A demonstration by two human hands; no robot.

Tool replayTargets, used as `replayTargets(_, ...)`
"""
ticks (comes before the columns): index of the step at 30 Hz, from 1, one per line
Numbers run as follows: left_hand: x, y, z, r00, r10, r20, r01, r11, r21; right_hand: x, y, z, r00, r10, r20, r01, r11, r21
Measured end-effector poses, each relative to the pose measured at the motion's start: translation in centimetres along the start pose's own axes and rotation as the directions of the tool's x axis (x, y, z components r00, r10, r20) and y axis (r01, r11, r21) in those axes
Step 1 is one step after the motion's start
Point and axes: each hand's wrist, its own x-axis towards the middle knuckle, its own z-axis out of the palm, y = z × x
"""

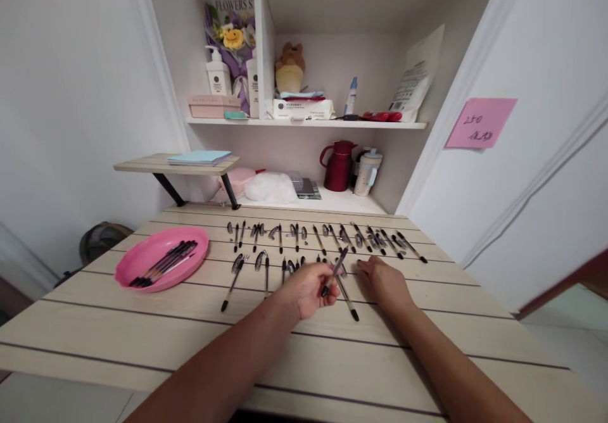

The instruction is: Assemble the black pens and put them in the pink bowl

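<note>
My left hand (308,289) is closed around a black pen (335,271), holding it tilted above the wooden table (142,340). My right hand (382,282) rests on the table just to the right, fingers curled down near a pen (348,298) lying beside it and a small cap; whether it grips anything is hidden. Several pens and caps (323,236) lie in rows across the table beyond both hands. A pink tray (142,255) at the left holds several assembled pens (165,262).
A small raised shelf (142,165) with a blue notebook stands at the table's back left. Wall shelves behind hold a red jug (338,166), a cup, bottles, a tissue box and a plush toy. A pink note (479,122) sticks on the right wall.
</note>
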Motion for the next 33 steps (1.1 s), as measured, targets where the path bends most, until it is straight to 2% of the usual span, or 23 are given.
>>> replayTargets(3, -0.6, -0.6, -0.7, 0.999, -0.030, 0.017, 0.031, 0.998, -0.052, -0.1, -0.4, 0.1, 1.000, 0.027, 0.003, -0.027, 0.999, 0.025)
replayTargets(5, -0.8, -1.0, -1.2, 0.999, -0.030, 0.020, 0.030, 0.999, -0.026, -0.1, -0.3, -0.1, 0.996, 0.076, -0.050, -0.064, 0.976, 0.207)
replayTargets(6, -0.8, -1.3, -1.4, 1.000, -0.021, 0.018, 0.021, 1.000, -0.001, -0.1, -0.2, -0.3, 0.991, 0.120, -0.060, -0.091, 0.930, 0.356)
replayTargets(7, -0.9, -1.5, -1.7, 1.000, -0.007, 0.014, 0.007, 1.000, 0.025, -0.1, -0.2, -0.5, 0.985, 0.169, -0.041, -0.122, 0.840, 0.529)
replayTargets(8, -0.9, -1.7, -1.9, 1.000, 0.008, 0.011, -0.009, 0.999, 0.050, -0.1, -0.2, -0.8, 0.978, 0.210, 0.006, -0.155, 0.700, 0.697)
replayTargets(9, -0.8, -1.8, -2.1, 1.000, 0.024, 0.012, -0.025, 0.997, 0.070, -0.1, -0.3, -1.1, 0.970, 0.233, 0.069, -0.186, 0.525, 0.831)
replayTargets(11, -0.7, -2.2, -2.5, 0.999, 0.051, 0.020, -0.052, 0.994, 0.095, -0.1, -0.6, -1.7, 0.955, 0.233, 0.183, -0.229, 0.190, 0.955)
replayTargets(12, -0.6, -2.3, -2.6, 0.998, 0.062, 0.024, -0.064, 0.992, 0.105, -0.2, -0.7, -1.9, 0.949, 0.227, 0.218, -0.240, 0.077, 0.968)
replayTargets(13, -0.5, -2.5, -2.7, 0.997, 0.073, 0.026, -0.075, 0.990, 0.115, -0.3, -0.9, -2.2, 0.945, 0.219, 0.244, -0.250, 0.002, 0.968)
replayTargets(15, -0.4, -2.7, -2.7, 0.995, 0.092, 0.027, -0.095, 0.986, 0.138, -0.5, -1.1, -2.5, 0.939, 0.200, 0.279, -0.267, -0.085, 0.960)
replayTargets(18, -0.4, -2.9, -2.7, 0.994, 0.103, 0.025, -0.106, 0.982, 0.155, -0.9, -1.3, -2.8, 0.938, 0.174, 0.299, -0.268, -0.181, 0.946)
replayTargets(20, -0.5, -2.9, -2.6, 0.994, 0.104, 0.022, -0.106, 0.982, 0.154, -1.0, -1.2, -2.8, 0.939, 0.169, 0.299, -0.261, -0.215, 0.941)
replayTargets(33, -0.5, -3.0, -2.7, 0.994, 0.102, 0.031, -0.106, 0.979, 0.177, -1.3, -1.3, -3.2, 0.946, 0.134, 0.294, -0.271, -0.166, 0.948)
